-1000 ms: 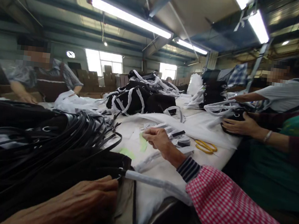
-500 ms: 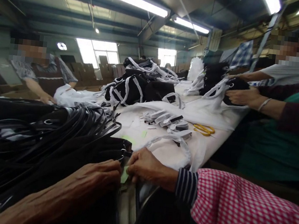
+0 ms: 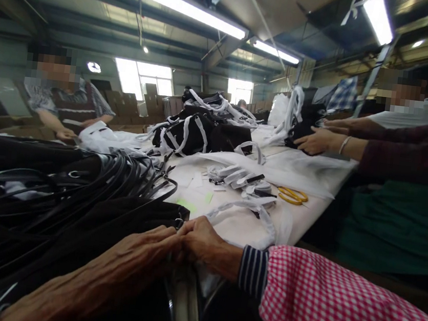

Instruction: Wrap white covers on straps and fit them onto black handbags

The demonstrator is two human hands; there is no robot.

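My left hand [image 3: 150,248] and my right hand [image 3: 199,238] meet at the edge of a black bag [image 3: 114,221], by a metal ring [image 3: 179,222]. The fingers of both are bent and pressed together. What they pinch between them is hidden by the knuckles. Black bags with long black straps [image 3: 119,175] are heaped to the left of my hands. A white-wrapped strap [image 3: 268,228] curves across the table just beyond my right hand.
On the pale table [image 3: 308,212] lie yellow scissors [image 3: 292,195], wrapped straps [image 3: 240,179] and green slips [image 3: 186,204]. Black bags [image 3: 189,134] are piled farther back. A person [image 3: 70,98] stands at left; other people's hands [image 3: 316,141] hold a black bag at right.
My hands have come together, and the green slip between them is now out of sight. At right, the other person's hands and a white-wrapped strap have moved. The view has shifted slightly.
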